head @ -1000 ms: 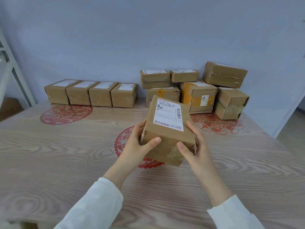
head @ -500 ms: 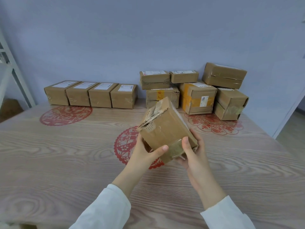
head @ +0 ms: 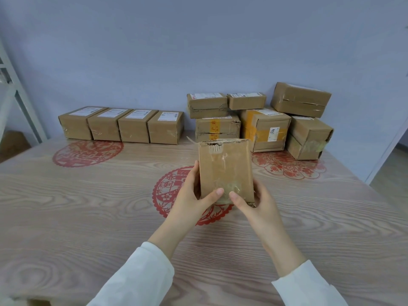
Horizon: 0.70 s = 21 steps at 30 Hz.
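Observation:
I hold a brown cardboard parcel (head: 225, 166) upright above the middle of the table, its plain taped face toward me and a torn edge at the top. My left hand (head: 192, 195) grips its left side, thumb pressed on the front near the lower edge. My right hand (head: 254, 202) grips the lower right corner, thumb on the front beside the left thumb. Its shipping label is hidden from me.
A row of several labelled parcels (head: 121, 125) lines the back left against the wall. A stacked pile of parcels (head: 265, 127) stands at the back right. The wood-grain table (head: 88, 217) carries red paper-cut decorations. A white shelf frame (head: 13, 96) stands at far left.
The parcel has been turned over in both hands: its labelled face, toward me a second ago, now faces away and the plain taped face shows. Both thumbs have shifted to the lower front.

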Motion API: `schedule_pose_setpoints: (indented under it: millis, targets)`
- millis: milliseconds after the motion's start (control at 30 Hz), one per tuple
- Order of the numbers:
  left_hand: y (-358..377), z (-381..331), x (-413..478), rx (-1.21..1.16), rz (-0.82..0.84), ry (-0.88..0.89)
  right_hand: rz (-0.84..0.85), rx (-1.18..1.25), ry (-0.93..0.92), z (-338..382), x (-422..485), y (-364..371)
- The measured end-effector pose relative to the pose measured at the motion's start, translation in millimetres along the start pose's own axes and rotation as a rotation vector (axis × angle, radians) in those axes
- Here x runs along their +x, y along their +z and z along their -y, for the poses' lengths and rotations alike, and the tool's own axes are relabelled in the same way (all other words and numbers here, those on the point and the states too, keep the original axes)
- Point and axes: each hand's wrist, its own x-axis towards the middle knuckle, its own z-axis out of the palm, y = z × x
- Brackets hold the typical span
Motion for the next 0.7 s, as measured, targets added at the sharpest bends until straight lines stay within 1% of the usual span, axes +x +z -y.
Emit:
schedule_pose_setpoints:
  millis: [167, 300, 367, 567, 700]
  targets:
    - [0.1, -0.1, 0.4, 0.043, -0.028, 0.037, 0.007, 0.039, 0.018, -1.4, -1.5, 1.3]
    - [-2.7, 1.3, 0.6, 0.059, 0.008, 0.062, 0.003, 0.130, 0.043, -2.4, 0.2, 2.3]
    - [-3.6, 3.6, -1.0, 0.078, 0.026, 0.080, -0.013, 0.130, 0.034, -3.9, -0.3, 2.8]
    - [-0.7, -2.2, -0.5, -0.050, -0.075, 0.072, -0.007, 0.117, -0.017, -5.4, -4.1, 8.9]
    - [-1.1, -2.1, -0.9, -0.018, -0.041, 0.077, -0.048, 0.174, 0.010, -1.6, -4.5, 10.5]
